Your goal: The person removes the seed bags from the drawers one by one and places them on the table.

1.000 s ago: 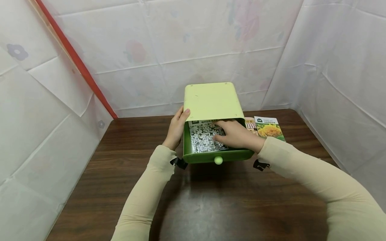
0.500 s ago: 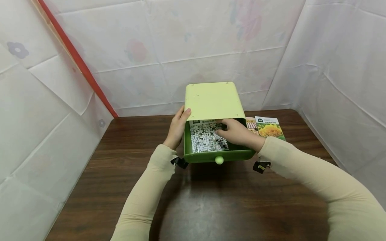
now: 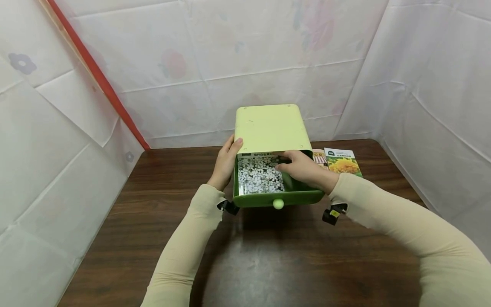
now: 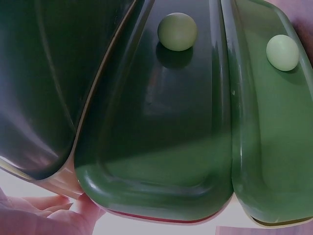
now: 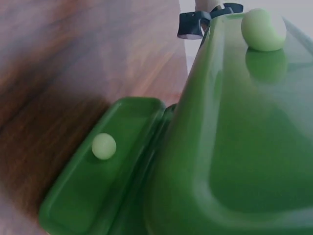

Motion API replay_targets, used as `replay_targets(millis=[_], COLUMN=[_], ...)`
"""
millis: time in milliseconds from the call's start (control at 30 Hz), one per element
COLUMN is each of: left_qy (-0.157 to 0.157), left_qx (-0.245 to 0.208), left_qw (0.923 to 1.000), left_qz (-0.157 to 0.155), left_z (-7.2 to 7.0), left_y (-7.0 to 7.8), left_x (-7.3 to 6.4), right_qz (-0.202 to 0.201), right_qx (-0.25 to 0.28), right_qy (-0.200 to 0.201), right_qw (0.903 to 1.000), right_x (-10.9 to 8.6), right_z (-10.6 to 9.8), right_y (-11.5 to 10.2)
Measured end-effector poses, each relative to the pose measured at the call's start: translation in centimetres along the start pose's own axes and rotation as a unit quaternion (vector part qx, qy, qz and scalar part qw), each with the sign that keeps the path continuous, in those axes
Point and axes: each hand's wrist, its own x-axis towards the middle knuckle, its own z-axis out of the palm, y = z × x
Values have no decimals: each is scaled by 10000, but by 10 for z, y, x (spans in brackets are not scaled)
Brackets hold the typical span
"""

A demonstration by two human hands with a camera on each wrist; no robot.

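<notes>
A light green drawer cabinet [image 3: 270, 128] stands near the back of the table, its dark green top drawer [image 3: 303, 197] pulled out. Inside on the left lies a flower seed packet [image 3: 261, 175] with a picture of small white blooms and a printed strip at its top. My right hand [image 3: 304, 168] reaches into the drawer, thumb and fingers at the packet's right edge; some fingertips are hidden under the cabinet top. My left hand [image 3: 224, 164] rests along the cabinet's left side, fingers extended and thumb over the upper front edge. Its fingers [image 4: 58, 205] touch the side in the left wrist view.
A packet with a yellow flower [image 3: 342, 163] and a pink, striped-awning packet [image 3: 319, 157] lie right of the cabinet. Lower drawers with round knobs [image 4: 177, 32] show in the left wrist view. White sheeting [image 3: 207, 72] walls the dark wood table [image 3: 161, 221].
The white-flower packet has shifted left and straightened against the drawer's left side. My right hand has moved slightly right and turned at the wrist. The left hand stays in place.
</notes>
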Motion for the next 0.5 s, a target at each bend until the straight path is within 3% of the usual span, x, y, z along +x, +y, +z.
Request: replay_targets(millis=[167, 333, 500], left_qy=[11, 29, 49], left_qx=[8, -11, 9], left_qw=[10000, 10000, 10000], left_qz=[-3, -31, -34], left_z=[-1, -1, -1], left_y=[-1, -1, 1], left_x=[0, 0, 0], right_qz=[-127, -204, -25], right_qx=[901, 2047, 2740], right_qy=[-49, -19, 108], right_qw=[9958, 9786, 9617], right_x=[-1, -1, -2], right_z=[2, 6, 8], right_y=[-1, -4, -7])
